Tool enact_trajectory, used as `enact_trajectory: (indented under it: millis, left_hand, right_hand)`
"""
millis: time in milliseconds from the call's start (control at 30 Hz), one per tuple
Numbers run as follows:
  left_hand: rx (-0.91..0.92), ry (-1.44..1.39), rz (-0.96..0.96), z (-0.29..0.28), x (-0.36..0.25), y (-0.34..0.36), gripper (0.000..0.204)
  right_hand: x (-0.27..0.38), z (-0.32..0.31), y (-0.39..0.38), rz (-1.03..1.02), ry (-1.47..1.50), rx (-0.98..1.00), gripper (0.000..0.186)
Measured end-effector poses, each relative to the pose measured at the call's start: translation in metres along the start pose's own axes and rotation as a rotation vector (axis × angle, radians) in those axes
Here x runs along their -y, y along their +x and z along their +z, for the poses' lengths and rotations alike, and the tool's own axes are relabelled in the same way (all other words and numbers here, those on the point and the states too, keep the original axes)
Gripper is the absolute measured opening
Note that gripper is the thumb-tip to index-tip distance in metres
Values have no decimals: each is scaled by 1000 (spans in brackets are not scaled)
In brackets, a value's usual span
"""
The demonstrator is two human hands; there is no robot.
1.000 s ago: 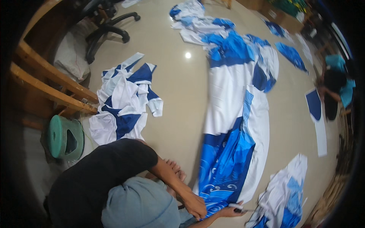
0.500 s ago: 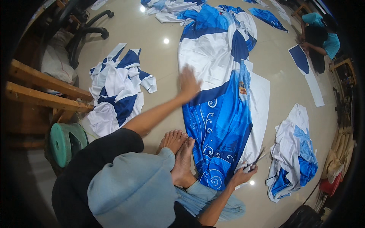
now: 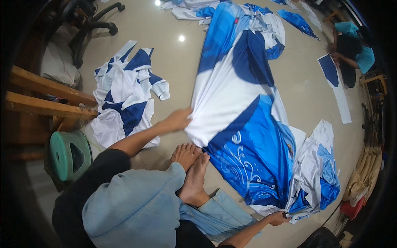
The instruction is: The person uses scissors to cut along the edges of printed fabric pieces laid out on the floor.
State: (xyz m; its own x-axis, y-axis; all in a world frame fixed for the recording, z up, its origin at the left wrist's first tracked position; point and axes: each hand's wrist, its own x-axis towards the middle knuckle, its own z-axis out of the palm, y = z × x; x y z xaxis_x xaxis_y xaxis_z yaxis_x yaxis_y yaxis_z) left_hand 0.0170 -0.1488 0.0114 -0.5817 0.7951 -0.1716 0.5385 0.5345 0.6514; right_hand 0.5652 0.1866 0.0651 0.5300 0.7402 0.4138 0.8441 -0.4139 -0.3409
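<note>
My left hand [image 3: 175,119], slightly blurred, grips the white part of a long blue, white and navy printed fabric [image 3: 256,144], drawing it into taut creases toward me. My right hand [image 3: 278,218] is closed at the lower right end of that fabric, around dark scissors [image 3: 284,215] that are mostly hidden among the cloth. A crumpled white and light-blue fabric heap [image 3: 314,157] lies against it on the right. A pile of white and navy cut pieces [image 3: 126,78] lies to the left. My bare feet [image 3: 194,173] are beside the fabric's near edge.
Wooden rails [image 3: 49,105], a green plastic stool [image 3: 62,153] and a black chair base [image 3: 91,35] stand left. A person in turquoise [image 3: 364,58] works at upper right beside a long white-and-navy piece [image 3: 342,103]. More fabric [image 3: 297,22] lies at the back; brown bundles [image 3: 359,173] at right.
My left hand has moved down from reaching over the fabric and now grips it, pulling it leftward and nearer. My right hand has moved rightward, and the fabric's near end now reaches the right heap.
</note>
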Motion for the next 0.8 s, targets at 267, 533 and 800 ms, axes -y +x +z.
enact_trajectory:
  millis: [267,533,800]
  left_hand:
    - [-105,-518,-475,-17,-7,-55,45]
    - [172,-1260,-768,-45,-37,21,42]
    - [-332,-1790,-345,-75,34,31,36]
  right_hand:
    - [8,-48,-117,-735,424,467,53]
    - [3,-96,-127,-812,236,926,62]
    - [2,-39,-77,-764,309,633,52]
